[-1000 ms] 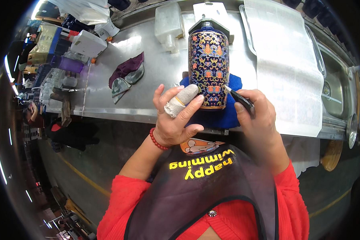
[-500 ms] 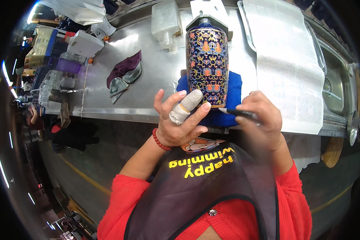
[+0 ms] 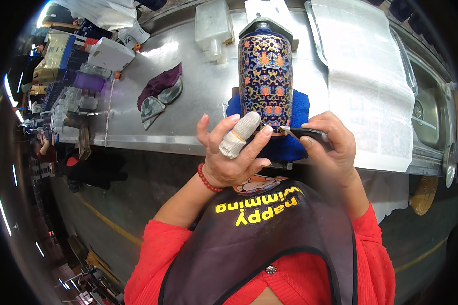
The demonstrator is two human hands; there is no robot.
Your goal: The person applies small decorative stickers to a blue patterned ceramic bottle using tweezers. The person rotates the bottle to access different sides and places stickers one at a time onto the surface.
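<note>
A dark blue bottle-shaped vase (image 3: 266, 76) with a dense gold, orange and white pattern lies on a folded blue towel (image 3: 301, 109), its neck pointing away from me. My left hand (image 3: 234, 152) has its fingers spread at the near end of the vase, fingertips on or close to its lower left side. A grey cloth cover sits on one of its fingers. My right hand (image 3: 336, 145) grips a slim black-handled tool (image 3: 308, 133) with a pale pointed tip. That tip meets the vase's patterned lower right edge; whether it is a blade or a pen point, I cannot tell.
A clear plastic container (image 3: 212, 25) stands beyond the vase. On the left lie a purple cloth piece (image 3: 159, 86) and a grey-green one (image 3: 153, 109). White sheeting (image 3: 366, 96) covers the table's right side, beside a metal sink (image 3: 425, 109). Jars and boxes crowd the far left.
My right hand has shifted the tool's tip slightly farther up the vase from its near rim, and the handle lies at a changed angle. My left hand stays nearly in place.
</note>
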